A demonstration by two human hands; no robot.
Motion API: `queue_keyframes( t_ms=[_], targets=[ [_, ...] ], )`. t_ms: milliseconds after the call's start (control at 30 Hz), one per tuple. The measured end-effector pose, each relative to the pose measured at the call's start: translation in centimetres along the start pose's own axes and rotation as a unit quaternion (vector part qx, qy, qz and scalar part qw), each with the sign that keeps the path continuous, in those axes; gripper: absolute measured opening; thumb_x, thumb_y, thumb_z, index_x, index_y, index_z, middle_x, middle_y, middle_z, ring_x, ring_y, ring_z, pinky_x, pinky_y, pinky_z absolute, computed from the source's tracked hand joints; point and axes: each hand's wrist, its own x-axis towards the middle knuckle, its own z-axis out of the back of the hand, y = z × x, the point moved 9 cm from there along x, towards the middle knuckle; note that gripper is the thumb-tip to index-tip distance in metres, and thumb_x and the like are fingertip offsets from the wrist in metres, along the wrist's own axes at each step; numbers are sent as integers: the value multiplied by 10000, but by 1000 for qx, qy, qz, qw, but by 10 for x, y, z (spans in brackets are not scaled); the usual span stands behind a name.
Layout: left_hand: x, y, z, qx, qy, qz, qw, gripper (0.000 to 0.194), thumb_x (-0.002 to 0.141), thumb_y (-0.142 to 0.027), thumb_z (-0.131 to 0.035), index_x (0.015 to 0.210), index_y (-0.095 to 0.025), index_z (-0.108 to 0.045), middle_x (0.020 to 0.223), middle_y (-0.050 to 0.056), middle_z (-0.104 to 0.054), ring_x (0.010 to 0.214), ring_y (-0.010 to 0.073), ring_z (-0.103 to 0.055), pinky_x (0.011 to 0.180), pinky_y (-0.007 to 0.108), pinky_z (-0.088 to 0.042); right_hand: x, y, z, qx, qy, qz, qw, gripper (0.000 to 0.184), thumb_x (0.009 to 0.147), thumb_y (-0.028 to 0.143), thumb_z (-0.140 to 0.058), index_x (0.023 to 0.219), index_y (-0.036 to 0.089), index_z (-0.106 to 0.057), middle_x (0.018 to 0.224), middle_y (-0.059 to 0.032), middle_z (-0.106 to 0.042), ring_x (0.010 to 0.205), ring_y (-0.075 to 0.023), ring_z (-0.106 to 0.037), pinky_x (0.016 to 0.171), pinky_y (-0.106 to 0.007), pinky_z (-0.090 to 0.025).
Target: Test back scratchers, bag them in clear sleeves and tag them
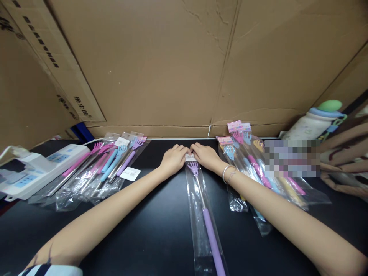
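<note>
A purple back scratcher (212, 239) in a clear plastic bag (198, 237) lies lengthwise on the black table (138, 237), its claw end away from me. At the bag's top, my left hand (174, 159) and my right hand (206, 155) meet with curled fingers, closed on the header (190, 157) from either side. The fingertips partly cover this header. To the left lies a group of bagged pink, blue and purple back scratchers (115, 159). More bagged back scratchers (255, 165) with pink header cards lie close to my right forearm.
A white power strip (69, 153) with plugs and cords sits at the far left. White labels (130, 173) lie on the left group. Cardboard (161, 69) walls the table's back. A white bottle (312, 124) stands at the right beside beige fabric (347, 153).
</note>
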Motion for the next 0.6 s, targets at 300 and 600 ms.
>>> queue_keyframes(
  t_ms=[300, 600],
  targets=[
    [0, -2, 2, 17, 7, -7, 1000, 249, 881, -155, -402, 1044, -235, -573, 1016, 4, -621, 957, 185, -509, 778, 287, -457, -1, 9, 3, -46, 20, 31, 998, 198, 937, 184, -365, 1057, 164, -522, 1056, -88, -592, 906, -185, -581, 712, -277, -364],
    [-1, -6, 6, 48, 24, -32, 998, 263, 908, -208, -393, 1072, -243, -596, 1025, 17, -639, 973, 190, -520, 766, 286, -455, -13, 15, 28, -94, 55, 74, 991, 188, 912, 199, -444, 1032, 133, -572, 1038, -112, -617, 909, -224, -603, 699, -298, -389]
  ],
)
